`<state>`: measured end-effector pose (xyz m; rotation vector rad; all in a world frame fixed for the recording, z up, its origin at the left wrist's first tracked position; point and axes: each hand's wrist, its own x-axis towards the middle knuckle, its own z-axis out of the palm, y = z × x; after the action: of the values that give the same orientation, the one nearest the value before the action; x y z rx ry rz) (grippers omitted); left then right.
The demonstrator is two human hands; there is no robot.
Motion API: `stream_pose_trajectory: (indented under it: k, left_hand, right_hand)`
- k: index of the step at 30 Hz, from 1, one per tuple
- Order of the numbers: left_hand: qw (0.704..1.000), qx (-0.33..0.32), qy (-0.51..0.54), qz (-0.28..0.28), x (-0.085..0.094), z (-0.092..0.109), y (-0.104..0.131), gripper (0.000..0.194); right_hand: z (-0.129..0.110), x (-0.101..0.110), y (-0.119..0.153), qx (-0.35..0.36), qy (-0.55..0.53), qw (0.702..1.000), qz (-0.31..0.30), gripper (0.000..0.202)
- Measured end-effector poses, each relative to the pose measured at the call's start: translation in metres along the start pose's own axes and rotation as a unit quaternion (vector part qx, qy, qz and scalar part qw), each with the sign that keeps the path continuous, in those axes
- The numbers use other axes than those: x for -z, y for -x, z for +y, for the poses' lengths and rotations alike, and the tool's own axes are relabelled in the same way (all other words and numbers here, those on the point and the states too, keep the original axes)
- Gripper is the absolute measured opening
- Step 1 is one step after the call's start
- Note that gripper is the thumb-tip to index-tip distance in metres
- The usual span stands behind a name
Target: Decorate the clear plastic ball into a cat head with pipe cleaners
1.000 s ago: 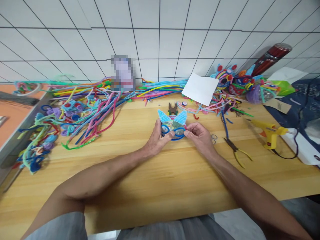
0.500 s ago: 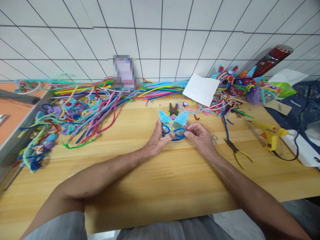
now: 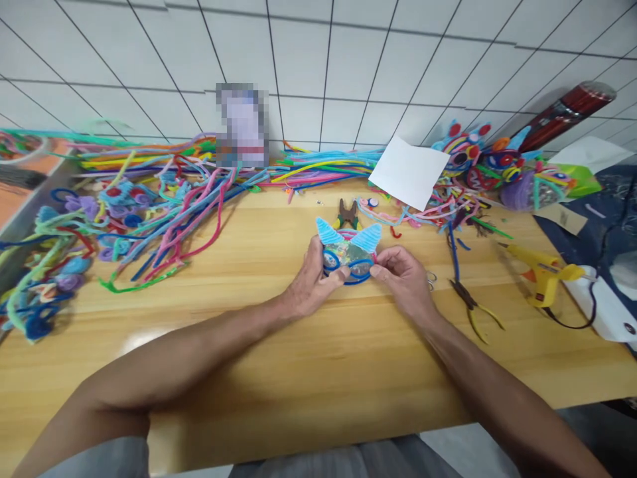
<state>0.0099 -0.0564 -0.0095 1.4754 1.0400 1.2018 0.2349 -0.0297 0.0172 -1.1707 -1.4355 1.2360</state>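
Wooden table [image 3: 308, 372] at frame centre, left hand [image 3: 309, 282] and right hand [image 3: 405, 279] fingers pinched closed on blue-eared pipe-cleaner mask [image 3: 348, 255], yellow glue gun [image 3: 542, 275] at right.

- The table [image 3: 308, 372] was light wood.
- Pipe cleaners [image 3: 149, 199] sprawled upper left.
- Paper [image 3: 409, 172] lay upper centre.
- Pliers [image 3: 472, 309] and glue gun [image 3: 542, 279] lay right.

Pixelated patch [image 3: 241, 125] hides something, perhaps a card, against the wall

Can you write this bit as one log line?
left hand: holds mask | right hand: pinches mask | glue gun: on table
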Motion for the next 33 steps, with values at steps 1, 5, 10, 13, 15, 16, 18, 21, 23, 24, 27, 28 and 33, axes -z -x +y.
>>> stream_pose_trajectory:
  k: [1, 5, 10, 13, 15, 16, 18, 21, 23, 24, 27, 28, 33]
  left_hand:
    - [1.000, 0.006, 0.004, 0.002, 0.000, 0.000, 0.001, 0.065]
    - [1.000, 0.031, 0.001, 0.005, -0.001, 0.002, 0.005, 0.066]
    - [0.999, 0.039, 0.003, 0.013, 0.000, 0.004, 0.004, 0.066]
    - [0.999, 0.033, 0.028, 0.017, -0.001, 0.004, 0.002, 0.070]
    - [0.999, 0.027, 0.034, 0.026, -0.002, 0.004, -0.001, 0.075]
    - [0.999, 0.027, 0.030, 0.034, -0.003, 0.004, -0.003, 0.079]
    - [0.998, 0.031, 0.016, 0.047, -0.003, 0.005, -0.007, 0.084]
    - [0.999, 0.028, 0.001, 0.045, -0.004, 0.008, -0.011, 0.086]
    - [0.999, 0.024, -0.005, 0.043, -0.004, 0.012, -0.011, 0.084]
    - [0.999, 0.022, -0.007, 0.043, -0.005, 0.013, -0.010, 0.083]
    - [0.999, 0.016, -0.005, 0.049, -0.008, 0.016, -0.005, 0.080]
    - [0.999, 0.015, -0.002, 0.052, -0.009, 0.016, -0.003, 0.080]
    - [0.998, 0.009, 0.008, 0.068, -0.018, 0.014, 0.002, 0.081]
  right_hand:
    - [0.000, 0.000, 0.001, -0.001, 0.001, 1.000, 0.005, 0.042]
    - [0.000, 0.000, 0.003, -0.008, 0.005, 1.000, 0.018, 0.040]
    - [0.002, -0.001, 0.003, -0.018, -0.006, 1.000, 0.012, 0.037]
    - [0.004, -0.002, 0.002, -0.013, -0.023, 1.000, 0.002, 0.037]
    - [0.005, -0.002, -0.001, -0.013, -0.034, 0.999, -0.004, 0.040]
    - [0.005, -0.002, -0.003, -0.015, -0.041, 0.999, -0.006, 0.042]
    - [0.007, -0.001, -0.007, -0.022, -0.051, 0.998, -0.012, 0.048]
    - [0.010, 0.004, -0.014, -0.028, -0.053, 0.998, -0.029, 0.052]
    - [0.011, 0.007, -0.017, -0.026, -0.051, 0.997, -0.044, 0.052]
    - [0.012, 0.008, -0.018, -0.025, -0.051, 0.997, -0.052, 0.052]
    - [0.011, 0.011, -0.020, -0.026, -0.051, 0.996, -0.072, 0.051]
    - [0.011, 0.012, -0.020, -0.027, -0.050, 0.995, -0.076, 0.050]
    - [0.011, 0.014, -0.020, -0.035, -0.045, 0.995, -0.082, 0.050]
